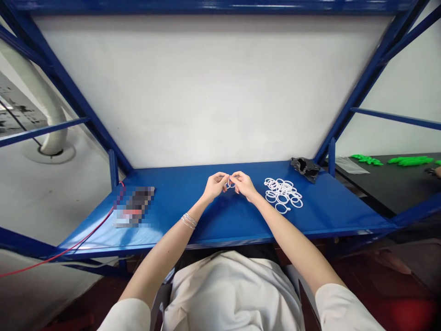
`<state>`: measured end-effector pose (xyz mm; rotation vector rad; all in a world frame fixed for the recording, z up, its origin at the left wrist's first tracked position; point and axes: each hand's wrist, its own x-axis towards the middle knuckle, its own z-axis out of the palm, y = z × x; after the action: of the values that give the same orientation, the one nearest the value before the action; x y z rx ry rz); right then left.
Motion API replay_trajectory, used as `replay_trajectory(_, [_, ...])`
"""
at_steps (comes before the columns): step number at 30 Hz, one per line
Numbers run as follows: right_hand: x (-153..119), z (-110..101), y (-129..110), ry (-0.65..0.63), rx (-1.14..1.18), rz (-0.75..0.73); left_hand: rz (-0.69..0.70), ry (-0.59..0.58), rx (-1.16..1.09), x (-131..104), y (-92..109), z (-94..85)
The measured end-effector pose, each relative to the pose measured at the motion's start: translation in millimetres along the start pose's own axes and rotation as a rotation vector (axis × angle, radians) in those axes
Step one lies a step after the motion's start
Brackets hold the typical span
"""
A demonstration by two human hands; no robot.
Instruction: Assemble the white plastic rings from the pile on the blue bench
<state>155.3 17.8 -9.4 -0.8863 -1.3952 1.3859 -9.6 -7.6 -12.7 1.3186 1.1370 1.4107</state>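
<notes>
Between my two hands is a small white ring (231, 185), held just above the blue tabletop. My left hand (216, 185) pinches it from the left, and my right hand (243, 185) pinches it from the right. The fingertips nearly meet at the ring's upper edge and hide part of it. To the right of my hands lies a loose pile of white rings (282, 193), several overlapping, some with a small knob on the rim.
A crumpled black plastic bag (306, 169) lies at the back right of the blue table (220, 230). A pixelated dark object (138, 202) and a red cable (89, 233) are on the left. Green pieces (409, 160) lie on a black table further right, near another person's hand (438, 171).
</notes>
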Motion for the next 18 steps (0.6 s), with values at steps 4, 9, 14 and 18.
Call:
replay_trajectory(4, [-1.3,-1.1,2.0,-0.073,-0.116,-0.057,0.064,0.062,0.142,1.8,-3.0,-2.6])
replay_trajectory(9, [-0.1,-3.4,7.0,-0.141,-0.360,-0.113,0.133,0.100,0.316,0.5,-4.6,-5.7])
replay_trajectory(14, [-2.7,-4.1,-1.9,-0.160,-0.535,-0.107,0.187,0.053,0.365,1.2,-7.3,-6.7])
replay_trajectory(18, [-3.8,-5.2,-9.0,-0.081,-0.608,-0.182,0.204,-0.019,0.374,2.0,-9.2,-7.1])
